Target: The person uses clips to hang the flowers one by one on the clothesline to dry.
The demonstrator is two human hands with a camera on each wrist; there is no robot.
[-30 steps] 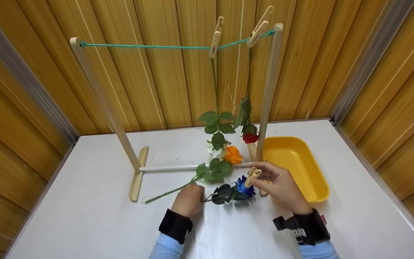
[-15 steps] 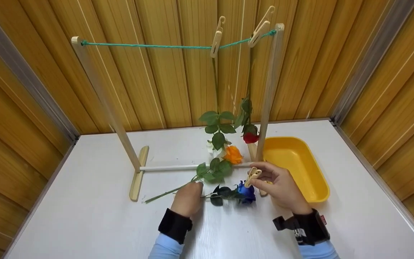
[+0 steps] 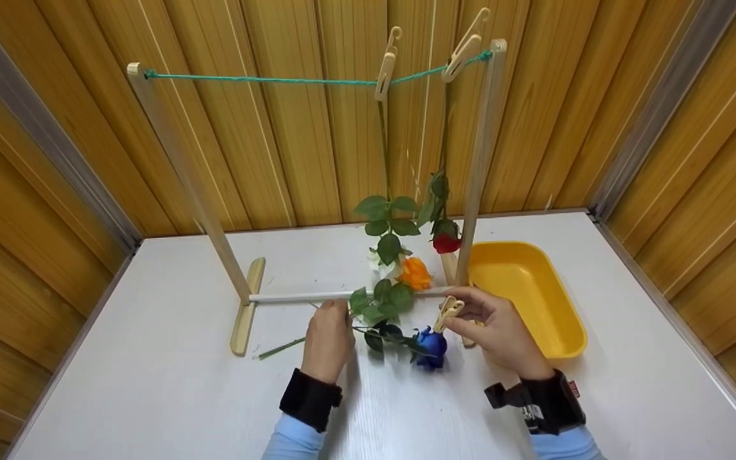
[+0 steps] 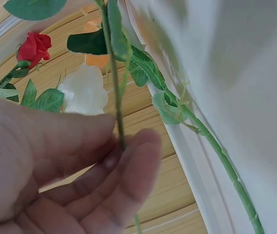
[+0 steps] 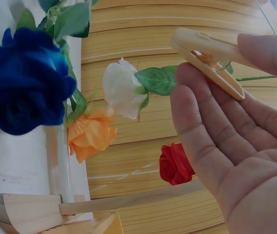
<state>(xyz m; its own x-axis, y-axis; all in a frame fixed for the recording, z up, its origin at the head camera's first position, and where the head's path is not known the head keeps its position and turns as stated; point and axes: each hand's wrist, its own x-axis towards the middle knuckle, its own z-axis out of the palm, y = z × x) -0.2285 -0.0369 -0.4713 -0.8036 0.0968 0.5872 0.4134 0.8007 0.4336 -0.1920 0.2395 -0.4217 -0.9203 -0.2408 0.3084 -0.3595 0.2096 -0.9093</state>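
Note:
My left hand [image 3: 329, 338] pinches the stem [image 4: 115, 92] of a blue rose between thumb and fingers. The blue rose's bloom [image 3: 430, 350] points right, low over the white table, with dark leaves along its stem. In my right hand [image 3: 502, 329] a beige clothespin [image 5: 211, 61] is held between thumb and fingertips, just above the blue bloom in the head view. An orange rose [image 3: 414, 273] lies behind the blue one, its green stem running left past my left hand. A white rose [image 5: 124, 87] and a red rose [image 3: 446, 243] hang upside down from the line.
A teal cord [image 3: 266, 80] spans a wooden frame, whose left post [image 3: 189, 185] and right post [image 3: 480, 166] stand on wooden feet. Two clothespins, the left one [image 3: 385, 76] and the right one [image 3: 464, 59], clip the hanging stems. A yellow basin [image 3: 559, 300] sits at right.
My left hand has risen and moved slightly away from me with the blue rose's stem. The blue bloom has swung a little left and toward me. My right hand stays nearly still.

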